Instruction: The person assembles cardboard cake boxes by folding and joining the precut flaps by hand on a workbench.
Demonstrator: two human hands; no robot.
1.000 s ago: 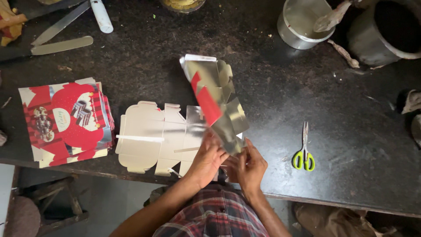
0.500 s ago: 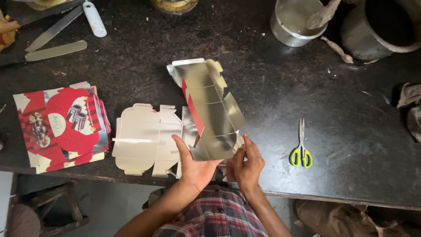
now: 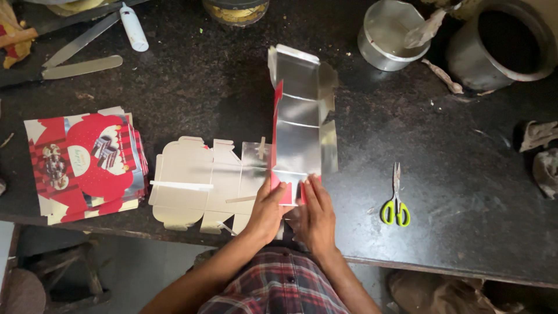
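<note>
Both hands work at the near end of a long silver-lined cardboard box blank with a red printed outer face (image 3: 297, 134), which lies flat on the dark, scuffed counter (image 3: 453, 174) and stretches away from the person. Left hand (image 3: 268, 210) lies palm down with fingers stretched, pressing on the blank's near left corner beside its red edge. Right hand (image 3: 314, 214) lies just beside it, fingers flat and together on the near flap; neither hand seems to grip anything, though the thumbs are hard to see.

Left of the blank, partly under it, lies a pile of flat silver cardboard cut-outs (image 3: 200, 183). Further left sits a stack of red printed box sheets (image 3: 84, 163). Well to the right of the hands lie green-handled scissors (image 3: 396, 197). At the far edge stand a shallow round metal tin (image 3: 389, 35) and a large dark metal pot (image 3: 500, 46), with two flat metal blades (image 3: 81, 55) at far left.
</note>
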